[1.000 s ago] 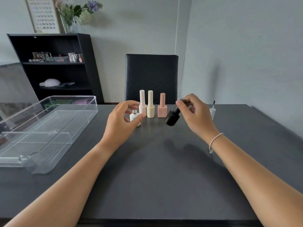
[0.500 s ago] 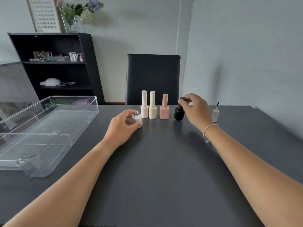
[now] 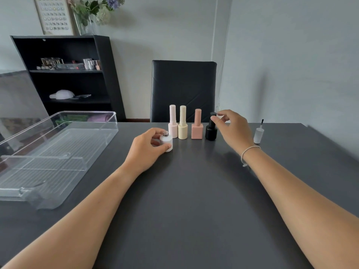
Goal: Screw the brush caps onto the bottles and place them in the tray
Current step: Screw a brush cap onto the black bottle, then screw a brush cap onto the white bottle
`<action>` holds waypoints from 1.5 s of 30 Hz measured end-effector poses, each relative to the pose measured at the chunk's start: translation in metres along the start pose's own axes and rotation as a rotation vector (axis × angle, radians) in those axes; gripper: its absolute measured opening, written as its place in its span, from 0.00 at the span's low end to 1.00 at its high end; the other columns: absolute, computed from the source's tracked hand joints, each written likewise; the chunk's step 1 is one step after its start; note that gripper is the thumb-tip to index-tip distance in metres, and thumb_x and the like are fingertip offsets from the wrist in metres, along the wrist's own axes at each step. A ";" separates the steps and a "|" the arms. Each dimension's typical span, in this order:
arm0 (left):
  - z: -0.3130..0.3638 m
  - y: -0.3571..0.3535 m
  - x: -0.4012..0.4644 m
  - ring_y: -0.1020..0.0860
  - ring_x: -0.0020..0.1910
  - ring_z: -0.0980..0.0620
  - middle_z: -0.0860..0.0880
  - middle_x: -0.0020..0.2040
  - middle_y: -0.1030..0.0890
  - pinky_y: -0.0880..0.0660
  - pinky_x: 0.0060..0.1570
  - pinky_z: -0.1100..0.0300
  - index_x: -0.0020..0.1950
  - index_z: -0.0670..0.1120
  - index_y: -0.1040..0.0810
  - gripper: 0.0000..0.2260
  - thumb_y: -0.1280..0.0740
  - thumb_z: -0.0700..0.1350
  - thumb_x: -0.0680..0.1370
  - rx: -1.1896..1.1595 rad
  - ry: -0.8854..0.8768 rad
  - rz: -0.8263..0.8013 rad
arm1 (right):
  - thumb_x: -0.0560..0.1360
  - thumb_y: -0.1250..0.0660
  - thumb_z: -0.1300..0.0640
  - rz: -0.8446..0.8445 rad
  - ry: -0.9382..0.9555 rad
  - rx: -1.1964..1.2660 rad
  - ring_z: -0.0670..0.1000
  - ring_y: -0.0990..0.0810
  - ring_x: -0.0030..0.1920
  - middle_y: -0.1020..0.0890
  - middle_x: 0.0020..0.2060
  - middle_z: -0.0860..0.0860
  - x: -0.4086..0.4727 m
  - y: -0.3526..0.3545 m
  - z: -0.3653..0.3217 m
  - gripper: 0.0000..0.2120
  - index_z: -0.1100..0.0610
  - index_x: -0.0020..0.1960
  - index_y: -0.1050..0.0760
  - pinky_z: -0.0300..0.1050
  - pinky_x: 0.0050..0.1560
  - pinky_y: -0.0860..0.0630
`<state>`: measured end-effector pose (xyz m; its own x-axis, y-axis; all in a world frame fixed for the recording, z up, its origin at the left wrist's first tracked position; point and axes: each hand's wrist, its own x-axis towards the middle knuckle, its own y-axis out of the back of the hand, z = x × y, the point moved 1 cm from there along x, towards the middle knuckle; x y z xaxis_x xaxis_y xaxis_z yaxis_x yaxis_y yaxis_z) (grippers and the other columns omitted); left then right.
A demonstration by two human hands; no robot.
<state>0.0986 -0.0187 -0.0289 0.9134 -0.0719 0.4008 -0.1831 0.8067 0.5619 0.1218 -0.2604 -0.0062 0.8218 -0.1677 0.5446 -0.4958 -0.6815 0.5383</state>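
left hand [image 3: 149, 147] grips the small white round glass-like bottle [image 3: 166, 143], uncapped, bare threaded neck up, standing on the dark grey tabletop [image 3: 194, 191] just in front of the row. right hand [image 3: 231, 129] is at the cap of the short black round bottle [image 3: 211, 131], thumb and forefinger around its top; cannot tell whether they pinch it or have let go. row behind: pale pink tall-capped bottle [image 3: 172, 123], cream tall-capped bottle [image 3: 182, 124], salmon square bottle [image 3: 197, 126], all capped and upright. the frosted white brush cap [image 3: 258, 133] stands alone, brush up, right of the right hand.

judgement: white bottle looks light, rigid, smooth-walled, likely breakable; hold by the body, keep the neck free. brush cap: take by the frosted barrel, not the bristles. clear plastic tray [image 3: 58, 152] sits at left, no bottles in it.
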 end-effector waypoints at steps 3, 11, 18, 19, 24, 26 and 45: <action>0.000 0.001 -0.001 0.23 0.40 0.61 0.53 0.49 0.22 0.29 0.38 0.77 0.56 0.51 0.24 0.16 0.27 0.43 0.70 -0.017 -0.009 0.010 | 0.75 0.37 0.47 0.106 -0.016 0.020 0.46 0.28 0.42 0.24 0.40 0.46 -0.007 0.014 0.002 0.14 0.55 0.53 0.24 0.32 0.35 0.37; 0.008 0.004 -0.008 0.24 0.42 0.63 0.55 0.49 0.22 0.30 0.36 0.76 0.59 0.50 0.24 0.18 0.28 0.45 0.71 -0.012 -0.018 0.016 | 0.71 0.34 0.47 0.462 -0.249 0.052 0.43 0.30 0.40 0.28 0.59 0.52 -0.019 0.063 0.027 0.18 0.54 0.58 0.29 0.39 0.44 0.36; 0.017 0.003 -0.017 0.23 0.45 0.58 0.52 0.51 0.21 0.30 0.43 0.71 0.60 0.49 0.24 0.18 0.28 0.45 0.71 -0.063 -0.023 -0.016 | 0.70 0.35 0.49 0.144 -0.490 -0.018 0.55 0.30 0.42 0.31 0.45 0.51 -0.023 0.058 0.049 0.08 0.50 0.45 0.30 0.47 0.43 0.32; 0.017 0.003 -0.018 0.22 0.46 0.57 0.52 0.52 0.21 0.30 0.43 0.71 0.59 0.49 0.24 0.18 0.28 0.45 0.71 -0.071 -0.021 -0.020 | 0.70 0.35 0.50 0.137 -0.494 -0.030 0.56 0.28 0.43 0.27 0.44 0.52 -0.023 0.057 0.050 0.06 0.52 0.43 0.28 0.46 0.44 0.32; 0.019 0.003 -0.020 0.22 0.47 0.55 0.52 0.52 0.21 0.30 0.43 0.71 0.57 0.50 0.25 0.16 0.28 0.44 0.71 -0.098 -0.011 -0.050 | 0.73 0.41 0.54 0.108 -0.456 -0.090 0.58 0.29 0.36 0.24 0.34 0.56 -0.022 0.055 0.052 0.10 0.58 0.41 0.24 0.43 0.32 0.37; 0.021 0.002 -0.020 0.22 0.47 0.55 0.53 0.52 0.22 0.29 0.42 0.71 0.55 0.51 0.25 0.15 0.28 0.43 0.71 -0.116 -0.013 -0.056 | 0.74 0.41 0.53 0.113 -0.447 -0.095 0.57 0.28 0.36 0.25 0.33 0.54 -0.022 0.054 0.052 0.11 0.58 0.41 0.24 0.42 0.30 0.38; 0.019 0.000 -0.020 0.25 0.47 0.56 0.59 0.50 0.27 0.29 0.42 0.76 0.53 0.56 0.23 0.15 0.27 0.44 0.69 -0.082 -0.193 -0.016 | 0.73 0.33 0.56 -0.371 0.114 0.347 0.45 0.26 0.40 0.21 0.41 0.52 -0.050 0.018 -0.042 0.04 0.52 0.48 0.25 0.32 0.42 0.29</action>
<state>0.0732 -0.0288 -0.0230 0.8279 -0.1898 0.5278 -0.1314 0.8492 0.5114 0.0595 -0.2346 0.0033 0.8792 0.1952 0.4347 -0.0391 -0.8796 0.4742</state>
